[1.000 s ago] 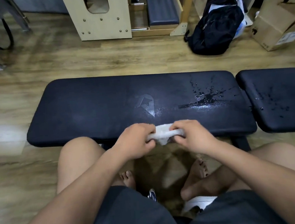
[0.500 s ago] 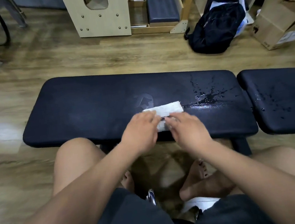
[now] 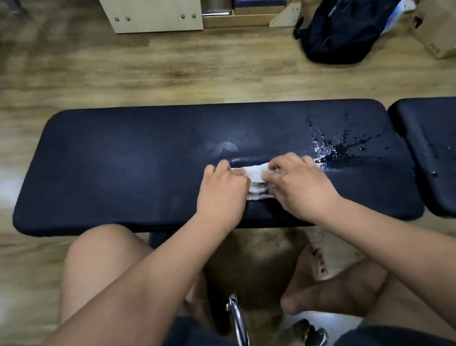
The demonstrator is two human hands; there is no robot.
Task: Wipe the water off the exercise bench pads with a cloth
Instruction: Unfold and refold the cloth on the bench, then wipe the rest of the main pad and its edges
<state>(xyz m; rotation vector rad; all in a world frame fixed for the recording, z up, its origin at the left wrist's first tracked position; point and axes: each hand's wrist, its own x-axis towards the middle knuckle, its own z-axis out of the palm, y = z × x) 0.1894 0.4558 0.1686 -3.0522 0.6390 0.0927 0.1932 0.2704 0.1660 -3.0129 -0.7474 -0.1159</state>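
The one cloth (image 3: 254,170) lies folded on the long pad (image 3: 127,170), just left of the splash (image 3: 332,154). The left hand (image 3: 220,191) and right hand (image 3: 304,187) each curl their fingers onto one end of it, seemingly pinching it, though blur hides the exact grip. Wiping looks barely begun. The next move calls for a firm sweep right through the splash, then across to the drops (image 3: 434,174) on the short pad (image 3: 449,131). There are two pads, one cloth and one main splash.

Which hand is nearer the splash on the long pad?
Right. The right hand sits just left of the splash; the left hand is farther off, across the cloth.
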